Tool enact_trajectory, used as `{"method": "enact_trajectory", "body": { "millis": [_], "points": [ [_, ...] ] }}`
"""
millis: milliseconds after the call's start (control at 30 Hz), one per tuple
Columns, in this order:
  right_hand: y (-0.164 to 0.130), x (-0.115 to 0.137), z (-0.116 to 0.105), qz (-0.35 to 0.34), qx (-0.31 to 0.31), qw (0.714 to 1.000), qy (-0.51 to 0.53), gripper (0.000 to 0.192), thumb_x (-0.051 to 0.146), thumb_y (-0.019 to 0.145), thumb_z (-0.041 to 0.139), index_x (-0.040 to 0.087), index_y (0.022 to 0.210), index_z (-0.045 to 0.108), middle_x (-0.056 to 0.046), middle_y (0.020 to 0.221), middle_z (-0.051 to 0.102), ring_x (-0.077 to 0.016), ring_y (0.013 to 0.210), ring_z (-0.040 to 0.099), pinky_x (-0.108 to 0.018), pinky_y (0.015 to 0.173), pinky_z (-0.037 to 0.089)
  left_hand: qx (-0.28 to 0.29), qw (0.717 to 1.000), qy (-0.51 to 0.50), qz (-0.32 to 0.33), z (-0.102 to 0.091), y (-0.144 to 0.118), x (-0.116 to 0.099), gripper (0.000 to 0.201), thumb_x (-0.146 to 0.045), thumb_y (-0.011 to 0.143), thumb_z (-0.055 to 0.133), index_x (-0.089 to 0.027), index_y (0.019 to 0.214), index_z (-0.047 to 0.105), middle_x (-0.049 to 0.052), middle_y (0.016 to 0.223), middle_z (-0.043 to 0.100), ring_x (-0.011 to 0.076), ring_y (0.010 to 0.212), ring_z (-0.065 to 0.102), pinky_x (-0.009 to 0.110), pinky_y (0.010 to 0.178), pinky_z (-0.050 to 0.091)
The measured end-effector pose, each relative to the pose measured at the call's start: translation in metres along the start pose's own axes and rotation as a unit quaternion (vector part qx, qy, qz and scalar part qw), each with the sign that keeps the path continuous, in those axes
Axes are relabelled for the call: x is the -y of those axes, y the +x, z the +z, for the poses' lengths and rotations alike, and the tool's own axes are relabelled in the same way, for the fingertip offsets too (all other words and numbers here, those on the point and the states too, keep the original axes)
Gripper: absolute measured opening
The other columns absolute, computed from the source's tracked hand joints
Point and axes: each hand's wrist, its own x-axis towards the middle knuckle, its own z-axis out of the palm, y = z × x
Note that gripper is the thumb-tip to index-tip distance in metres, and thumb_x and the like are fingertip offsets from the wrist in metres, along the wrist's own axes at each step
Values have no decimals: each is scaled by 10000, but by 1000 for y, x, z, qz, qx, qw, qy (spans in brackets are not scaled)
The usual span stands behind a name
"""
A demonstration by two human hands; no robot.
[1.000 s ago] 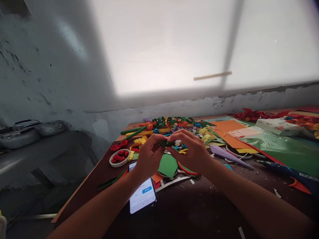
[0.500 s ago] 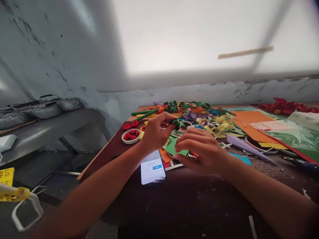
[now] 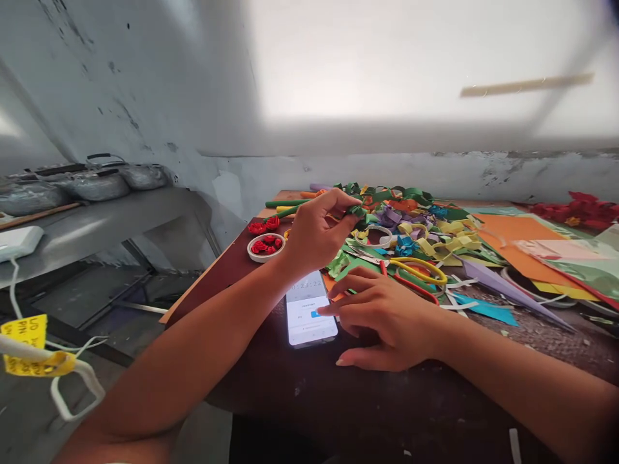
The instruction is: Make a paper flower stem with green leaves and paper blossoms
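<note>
My left hand (image 3: 316, 231) is raised over the table's left part, its fingertips pinched on a small folded green paper piece (image 3: 358, 211). My right hand (image 3: 382, 317) lies low and flat on the dark table, fingers spread, with a fingertip touching the lit screen of a smartphone (image 3: 309, 310). The phone lies face up between my two forearms. Just beyond the right hand sit scissors with yellow and red handles (image 3: 420, 276).
A heap of coloured paper strips and rolled stems (image 3: 411, 219) covers the table's far middle. A small white dish of red paper roses (image 3: 265, 245) stands at the left edge. Orange and green sheets (image 3: 507, 245) spread to the right. A grey shelf with bags (image 3: 91, 193) is at left.
My right hand let go of the green piece, dropped toward me and now touches the phone screen. My left hand kept the green piece and lifted slightly. The view swung left and down.
</note>
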Motion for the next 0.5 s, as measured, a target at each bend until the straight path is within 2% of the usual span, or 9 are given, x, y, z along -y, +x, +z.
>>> {"method": "enact_trajectory", "body": {
  "millis": [67, 233, 400, 500],
  "points": [
    [0, -1, 0, -3, -5, 1000, 3, 274, 462, 880, 716, 219, 784, 634, -29, 757, 732, -241, 1027, 673, -398, 900, 473, 1, 1000, -5, 5, 0, 0, 0, 107, -147, 864, 680, -202, 953, 704, 8, 880, 731, 137, 821, 697, 233, 710, 560],
    [-2, -10, 2, -4, -32, 999, 9, 304, 453, 902, 687, 218, 745, 575, -85, 1048, 772, -234, 1025, 675, -393, 896, 488, 15, 1000, -3, 14, -3, 11, 4, 89, -128, 870, 668, -195, 920, 697, 14, 886, 743, 146, 806, 696, 246, 673, 553],
    [3, -10, -2, 44, -31, 998, 39, 257, 415, 890, 717, 228, 801, 564, -87, 1143, 752, -238, 1060, 664, -399, 926, 504, 84, 995, 28, 42, -12, 31, 2, 60, -133, 859, 689, -184, 883, 709, 1, 782, 718, 143, 694, 662, 265, 627, 532],
    [11, -8, -7, 89, -8, 995, 50, 265, 420, 883, 731, 233, 821, 553, -78, 1181, 736, -238, 1079, 654, -393, 922, 509, 115, 991, 52, 47, -23, 30, 3, 85, -128, 855, 690, -184, 913, 718, 0, 817, 725, 145, 725, 670, 270, 678, 548]
  ]
}}
